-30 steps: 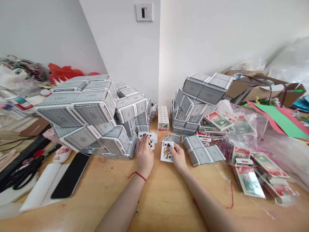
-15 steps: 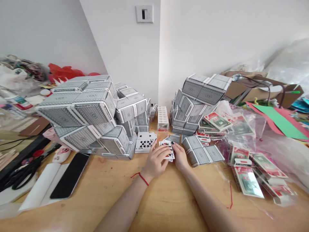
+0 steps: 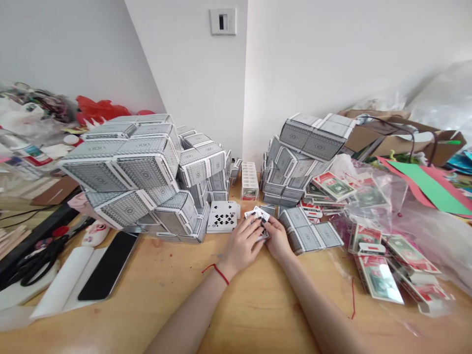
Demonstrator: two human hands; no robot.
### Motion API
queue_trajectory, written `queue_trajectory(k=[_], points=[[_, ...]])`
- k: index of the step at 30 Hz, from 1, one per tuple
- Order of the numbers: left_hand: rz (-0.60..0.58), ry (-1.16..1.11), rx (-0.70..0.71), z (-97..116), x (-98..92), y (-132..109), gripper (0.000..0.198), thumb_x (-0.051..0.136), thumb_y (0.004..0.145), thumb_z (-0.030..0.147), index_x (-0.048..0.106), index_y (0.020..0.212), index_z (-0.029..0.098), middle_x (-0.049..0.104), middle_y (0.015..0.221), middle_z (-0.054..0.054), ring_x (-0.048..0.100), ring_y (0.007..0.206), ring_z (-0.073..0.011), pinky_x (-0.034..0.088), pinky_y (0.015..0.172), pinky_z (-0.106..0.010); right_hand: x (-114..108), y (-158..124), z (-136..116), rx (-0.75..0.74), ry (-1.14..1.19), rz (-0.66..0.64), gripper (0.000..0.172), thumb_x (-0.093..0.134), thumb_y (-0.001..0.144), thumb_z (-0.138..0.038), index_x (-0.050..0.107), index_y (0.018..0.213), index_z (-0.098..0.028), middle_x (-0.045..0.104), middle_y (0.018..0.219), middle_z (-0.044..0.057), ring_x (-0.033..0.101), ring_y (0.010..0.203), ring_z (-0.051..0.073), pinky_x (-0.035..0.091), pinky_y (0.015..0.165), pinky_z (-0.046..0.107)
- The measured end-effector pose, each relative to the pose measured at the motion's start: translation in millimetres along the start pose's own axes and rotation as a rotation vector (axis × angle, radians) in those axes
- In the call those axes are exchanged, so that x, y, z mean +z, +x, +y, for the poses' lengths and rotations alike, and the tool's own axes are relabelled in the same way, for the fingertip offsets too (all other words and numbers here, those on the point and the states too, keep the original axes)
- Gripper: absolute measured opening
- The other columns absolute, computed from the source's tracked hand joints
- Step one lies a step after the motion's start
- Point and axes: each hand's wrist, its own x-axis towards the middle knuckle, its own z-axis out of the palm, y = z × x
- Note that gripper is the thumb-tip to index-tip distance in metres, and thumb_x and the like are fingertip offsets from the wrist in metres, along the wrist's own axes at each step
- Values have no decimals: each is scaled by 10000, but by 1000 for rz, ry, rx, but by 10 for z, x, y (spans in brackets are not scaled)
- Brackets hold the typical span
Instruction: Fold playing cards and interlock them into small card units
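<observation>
White playing cards are between the left hand and the right hand, over the wooden table. The hands are near each other, and both touch these cards. The right hand is closed on the cards from the right side, with its thumb on top. The left hand lies over them with bent fingers; I can't tell if it grips them, because its fingers hide that part. A red string goes round its wrist.

Just left of the hands, a pile of cards lies face up on the table, with spades showing. Behind it, a bit to the right, stands a clear box with little packs in a row. On the left is a tall grey stack made of blocks with card-back patterns. A second grey stack is on the right, and its top sticks out. In front of it, just beside the right hand, lie some joined grey blocks. Farther right are red and green card boxes in a messy heap. On the far left, a black phone lies on white paper, near black scissors.
</observation>
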Motion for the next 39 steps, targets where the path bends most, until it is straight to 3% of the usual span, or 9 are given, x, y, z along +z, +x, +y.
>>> queue_trajectory(k=[5, 8, 10, 12, 15, 21, 28, 35, 39], points=[[182, -3, -136, -28, 6, -22, 328, 460, 799, 201, 478, 1126, 198, 454, 1244, -96, 338, 1219, -229, 357, 971, -447, 12, 15, 52, -30, 25, 23, 339, 658, 607, -288, 575, 928, -214, 645, 910, 49, 601, 764, 193, 476, 654, 313], [263, -90, -332, -80, 35, -61, 385, 486, 789, 253, 418, 1160, 177, 511, 1148, -118, 503, 1053, -204, 441, 862, -372, 5, 38, 78, -67, 58, 66, 313, 669, 600, -272, 568, 892, -220, 633, 921, 35, 592, 798, 189, 472, 689, 323], [200, -221, -464, -108, 79, -90, 345, 456, 806, 279, 417, 1131, 169, 604, 938, -76, 598, 772, -146, 486, 668, -282, -8, 53, 87, -70, 72, 79, 290, 673, 597, -263, 561, 861, -220, 629, 897, 27, 589, 783, 182, 471, 682, 321], [96, -334, -546, -123, 130, -112, 224, 412, 826, 303, 480, 994, 172, 620, 723, -17, 580, 593, -117, 449, 543, -231, -22, 60, 90, -66, 64, 85, 269, 669, 603, -269, 552, 840, -216, 623, 852, 21, 585, 743, 172, 470, 654, 310], [38, -436, -617, -128, 188, -122, 204, 377, 834, 330, 501, 773, 179, 589, 587, 13, 545, 491, -103, 393, 470, -203, -30, 59, 94, -87, -6, 96, 284, 651, 620, -301, 538, 865, -213, 610, 807, 21, 571, 694, 164, 465, 608, 293], [92, -653, -744, -175, 210, -106, 246, 328, 842, 369, 479, 811, 176, 463, 432, 67, 470, 358, -93, 351, 399, -193, -14, 50, 112, -136, -172, 99, 451, 645, 618, -322, 494, 1032, -228, 607, 814, 26, 562, 694, 173, 465, 591, 291], [180, -563, -735, -212, 186, -82, 250, 333, 843, 336, 496, 744, 174, 525, 560, 19, 495, 491, -103, 383, 476, -211, -19, 57, 96, -111, -226, 30, 352, 658, 623, -329, 524, 923, -205, 611, 747, 11, 556, 660, 162, 443, 591, 270], [185, -537, -695, -208, 167, -68, 173, 391, 801, 214, 481, 940, 163, 586, 819, -33, 543, 711, -135, 438, 614, -245, -56, 20, 94, -111, -294, -38, 188, 631, 665, -323, 504, 705, -190, 559, 651, -29, 506, 576, 119, 403, 540, 223], [135, -597, -631, -212, 153, -74, 206, 407, 788, 193, 459, 987, 170, 574, 862, -35, 538, 765, -139, 439, 666, -256, -13, -1, 62, -109, -263, -47, 207, 625, 674, -333, 517, 781, -194, 603, 751, 1, 549, 666, 152, 437, 615, 258]])
